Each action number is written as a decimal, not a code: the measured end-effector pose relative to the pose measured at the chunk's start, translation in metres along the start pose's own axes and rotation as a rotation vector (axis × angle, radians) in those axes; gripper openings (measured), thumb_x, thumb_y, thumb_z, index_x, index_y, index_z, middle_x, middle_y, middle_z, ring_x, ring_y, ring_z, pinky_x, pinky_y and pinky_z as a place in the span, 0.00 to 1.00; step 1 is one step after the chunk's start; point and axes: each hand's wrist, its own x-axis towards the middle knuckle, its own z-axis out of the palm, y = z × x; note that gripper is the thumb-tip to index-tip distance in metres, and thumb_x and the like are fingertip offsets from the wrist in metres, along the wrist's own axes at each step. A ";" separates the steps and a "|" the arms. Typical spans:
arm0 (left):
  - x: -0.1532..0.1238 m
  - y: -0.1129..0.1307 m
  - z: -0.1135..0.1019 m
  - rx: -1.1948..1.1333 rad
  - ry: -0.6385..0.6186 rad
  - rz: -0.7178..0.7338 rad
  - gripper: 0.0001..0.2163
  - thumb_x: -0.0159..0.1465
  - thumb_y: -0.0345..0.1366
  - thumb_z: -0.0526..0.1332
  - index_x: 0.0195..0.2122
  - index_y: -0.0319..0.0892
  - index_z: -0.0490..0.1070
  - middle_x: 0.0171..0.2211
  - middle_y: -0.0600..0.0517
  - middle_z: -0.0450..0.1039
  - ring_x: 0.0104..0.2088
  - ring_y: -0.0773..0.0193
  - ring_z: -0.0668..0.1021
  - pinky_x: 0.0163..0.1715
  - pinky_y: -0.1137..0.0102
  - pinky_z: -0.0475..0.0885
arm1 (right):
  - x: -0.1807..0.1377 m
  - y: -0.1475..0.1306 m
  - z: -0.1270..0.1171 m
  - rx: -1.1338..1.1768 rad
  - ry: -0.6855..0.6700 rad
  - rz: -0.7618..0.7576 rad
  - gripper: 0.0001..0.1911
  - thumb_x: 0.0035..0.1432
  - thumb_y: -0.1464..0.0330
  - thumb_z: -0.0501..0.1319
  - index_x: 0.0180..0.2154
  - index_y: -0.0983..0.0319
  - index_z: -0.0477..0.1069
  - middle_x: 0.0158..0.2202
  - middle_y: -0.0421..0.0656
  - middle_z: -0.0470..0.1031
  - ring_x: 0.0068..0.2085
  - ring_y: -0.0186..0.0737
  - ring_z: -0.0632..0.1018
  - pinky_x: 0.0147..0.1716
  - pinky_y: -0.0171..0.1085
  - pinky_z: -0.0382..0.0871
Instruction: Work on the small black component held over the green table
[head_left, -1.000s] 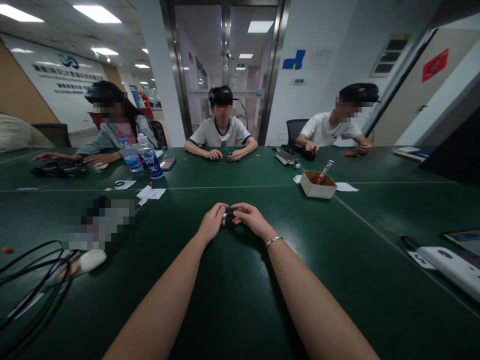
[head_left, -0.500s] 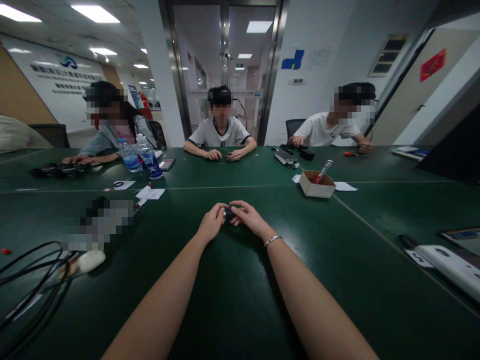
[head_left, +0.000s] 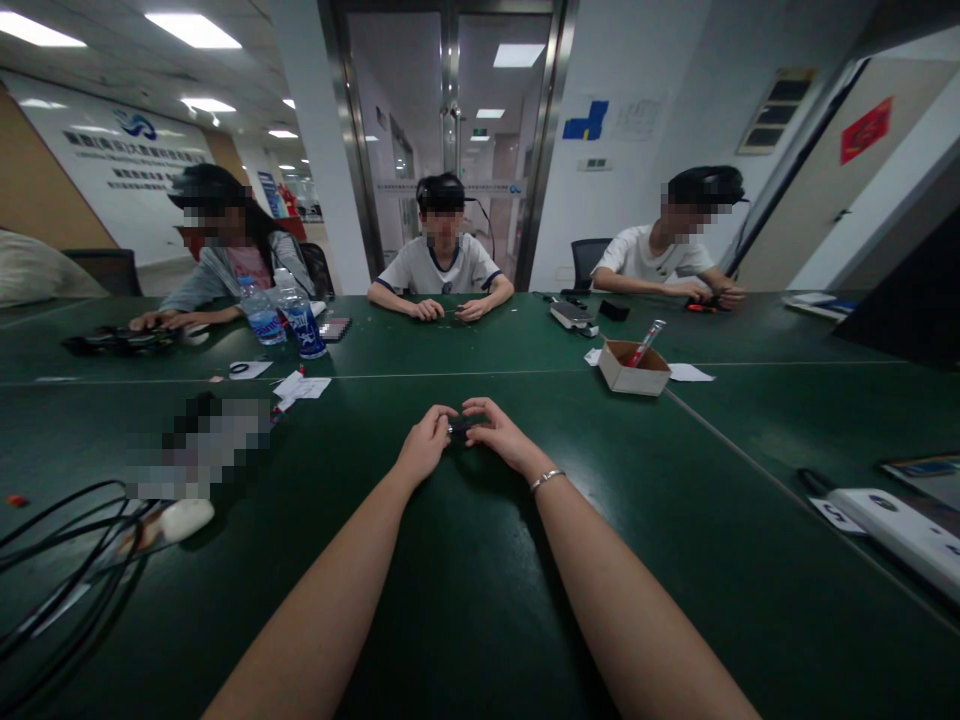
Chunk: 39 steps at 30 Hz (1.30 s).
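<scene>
Both my forearms stretch out over the dark green table (head_left: 465,600). My left hand (head_left: 424,445) and my right hand (head_left: 499,435) meet at the table's middle, fingers curled round a small dark object (head_left: 459,428) pinched between them. The object is mostly hidden by my fingers, so I cannot make out what it is. A thin bracelet (head_left: 547,479) sits on my right wrist.
Three people sit across the table, each with hands on small items. Two water bottles (head_left: 292,315) stand at the far left, an open cardboard box (head_left: 635,368) with a pen at the right. Black cables (head_left: 60,560) and a white oval thing (head_left: 184,520) lie at my left, white devices (head_left: 900,525) at my right.
My hands have stayed together on the small dark object, with only slight finger shifts. The person at the far right has moved both hands over to the right.
</scene>
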 end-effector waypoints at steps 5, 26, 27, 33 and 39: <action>0.001 -0.004 0.000 -0.009 -0.014 0.002 0.14 0.68 0.43 0.48 0.46 0.45 0.68 0.22 0.57 0.65 0.23 0.66 0.70 0.25 0.72 0.61 | 0.002 0.000 0.002 0.014 0.051 0.111 0.13 0.55 0.67 0.64 0.42 0.61 0.65 0.28 0.38 0.71 0.23 0.34 0.77 0.18 0.29 0.71; 0.001 -0.005 0.001 0.000 -0.019 0.017 0.14 0.69 0.42 0.47 0.47 0.45 0.67 0.21 0.58 0.64 0.23 0.66 0.69 0.25 0.72 0.60 | -0.002 -0.005 0.000 0.062 -0.029 0.043 0.19 0.49 0.73 0.68 0.43 0.59 0.67 0.37 0.39 0.72 0.29 0.33 0.79 0.24 0.29 0.75; 0.001 -0.006 0.001 -0.006 -0.019 0.017 0.14 0.69 0.43 0.46 0.47 0.45 0.67 0.21 0.58 0.64 0.23 0.66 0.69 0.25 0.72 0.60 | -0.002 -0.004 0.000 0.064 -0.022 0.055 0.19 0.50 0.72 0.68 0.44 0.60 0.66 0.36 0.39 0.72 0.29 0.33 0.79 0.25 0.29 0.75; 0.002 -0.006 0.000 -0.001 -0.013 0.017 0.14 0.69 0.42 0.46 0.47 0.45 0.67 0.21 0.57 0.64 0.23 0.66 0.70 0.25 0.72 0.60 | 0.000 -0.002 -0.001 0.034 -0.010 0.056 0.19 0.49 0.71 0.69 0.42 0.60 0.65 0.34 0.39 0.71 0.28 0.32 0.78 0.22 0.29 0.74; 0.003 -0.005 0.000 0.024 -0.008 0.017 0.14 0.69 0.42 0.46 0.46 0.45 0.68 0.21 0.57 0.65 0.23 0.66 0.69 0.26 0.72 0.61 | -0.002 -0.004 -0.001 0.027 -0.018 0.099 0.18 0.51 0.67 0.67 0.42 0.59 0.63 0.32 0.39 0.71 0.26 0.33 0.76 0.20 0.30 0.72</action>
